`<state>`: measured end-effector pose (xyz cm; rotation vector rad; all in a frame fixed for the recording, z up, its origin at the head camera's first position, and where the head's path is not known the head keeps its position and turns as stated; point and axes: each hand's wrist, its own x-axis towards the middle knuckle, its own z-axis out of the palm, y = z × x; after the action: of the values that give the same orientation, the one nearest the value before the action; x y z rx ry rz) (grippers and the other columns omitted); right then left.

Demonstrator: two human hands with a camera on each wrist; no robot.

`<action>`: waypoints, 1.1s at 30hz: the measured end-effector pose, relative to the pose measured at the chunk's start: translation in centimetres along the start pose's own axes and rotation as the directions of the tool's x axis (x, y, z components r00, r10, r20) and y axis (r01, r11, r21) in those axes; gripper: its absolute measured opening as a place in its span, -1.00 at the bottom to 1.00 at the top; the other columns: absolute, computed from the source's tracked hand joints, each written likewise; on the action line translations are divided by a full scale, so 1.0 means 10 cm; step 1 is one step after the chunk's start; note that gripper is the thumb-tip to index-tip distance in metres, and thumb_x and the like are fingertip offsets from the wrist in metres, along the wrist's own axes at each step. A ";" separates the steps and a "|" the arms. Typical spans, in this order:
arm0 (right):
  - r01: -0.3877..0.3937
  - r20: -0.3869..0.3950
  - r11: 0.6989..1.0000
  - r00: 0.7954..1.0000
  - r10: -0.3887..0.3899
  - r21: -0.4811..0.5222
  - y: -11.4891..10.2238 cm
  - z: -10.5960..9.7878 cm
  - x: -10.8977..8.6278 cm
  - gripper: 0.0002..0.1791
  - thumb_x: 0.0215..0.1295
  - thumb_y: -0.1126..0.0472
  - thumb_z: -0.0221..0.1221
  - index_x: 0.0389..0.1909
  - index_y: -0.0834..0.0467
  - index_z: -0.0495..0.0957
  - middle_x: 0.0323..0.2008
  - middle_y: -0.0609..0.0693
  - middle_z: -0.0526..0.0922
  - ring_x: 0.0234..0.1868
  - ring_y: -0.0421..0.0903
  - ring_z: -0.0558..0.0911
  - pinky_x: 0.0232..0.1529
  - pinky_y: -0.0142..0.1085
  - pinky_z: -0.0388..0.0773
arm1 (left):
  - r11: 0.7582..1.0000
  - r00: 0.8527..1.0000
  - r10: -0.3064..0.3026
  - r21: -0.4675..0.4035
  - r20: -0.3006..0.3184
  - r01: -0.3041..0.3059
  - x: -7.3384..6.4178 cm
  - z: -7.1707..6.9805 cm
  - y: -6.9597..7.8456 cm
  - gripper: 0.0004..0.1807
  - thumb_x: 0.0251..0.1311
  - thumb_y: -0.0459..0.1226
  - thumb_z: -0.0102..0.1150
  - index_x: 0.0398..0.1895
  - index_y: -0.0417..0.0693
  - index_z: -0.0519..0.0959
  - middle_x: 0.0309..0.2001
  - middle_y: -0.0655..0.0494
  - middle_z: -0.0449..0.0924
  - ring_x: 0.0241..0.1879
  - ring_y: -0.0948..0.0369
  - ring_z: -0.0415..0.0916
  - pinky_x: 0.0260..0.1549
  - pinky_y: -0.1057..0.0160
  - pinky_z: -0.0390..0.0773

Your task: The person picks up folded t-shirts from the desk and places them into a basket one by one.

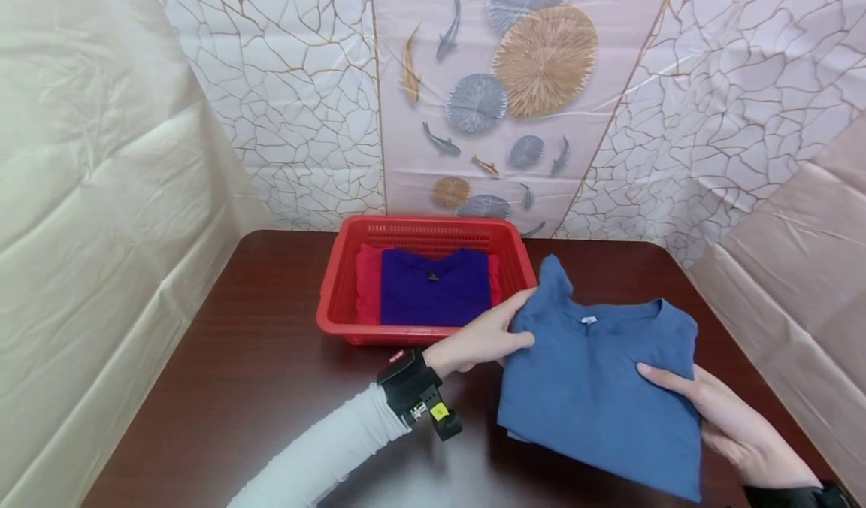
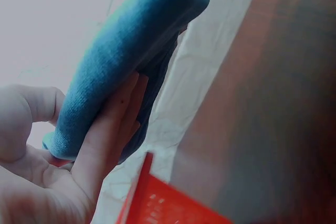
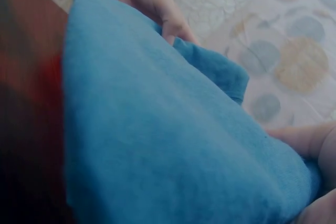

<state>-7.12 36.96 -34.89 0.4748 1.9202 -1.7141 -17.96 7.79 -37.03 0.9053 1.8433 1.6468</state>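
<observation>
A folded blue T-shirt [image 1: 602, 388] is held up over the right side of the table, its neckline and small white tag facing up. My left hand [image 1: 490, 331] grips its left edge, thumb on top and fingers beneath, as the folded side of the shirt [image 2: 115, 61] shows in the left wrist view. On the opposite edge, my right hand [image 1: 724, 410] holds the shirt with the thumb laid over the front; its other fingers are mostly hidden behind the cloth. The shirt's underside [image 3: 157, 124] fills much of the right wrist view.
A red plastic basket [image 1: 426, 335] stands at the table's back middle, just beyond my left hand. Inside lies a folded purple shirt [image 1: 433, 297] on top of a red garment [image 1: 368, 286]. Patterned sheets [image 1: 311, 102] hang around the dark wooden table [image 1: 223, 388].
</observation>
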 end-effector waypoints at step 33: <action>0.231 0.191 0.969 0.951 -0.244 0.089 -1.29 1.13 1.20 -0.13 0.25 0.12 0.14 0.44 0.06 -0.17 0.32 0.12 0.20 0.17 -0.04 0.41 -0.03 -0.26 0.56 | 0.976 0.911 -0.208 -0.135 -0.355 0.170 -0.57 -1.64 0.03 -0.27 0.20 -0.31 -0.06 0.43 0.24 -0.02 0.27 -0.12 0.24 0.14 -0.02 0.31 0.05 -0.25 0.39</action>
<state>-22.52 23.03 -32.33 0.0883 1.8387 -1.9009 -26.40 -7.20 -34.78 0.3743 1.9909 1.8592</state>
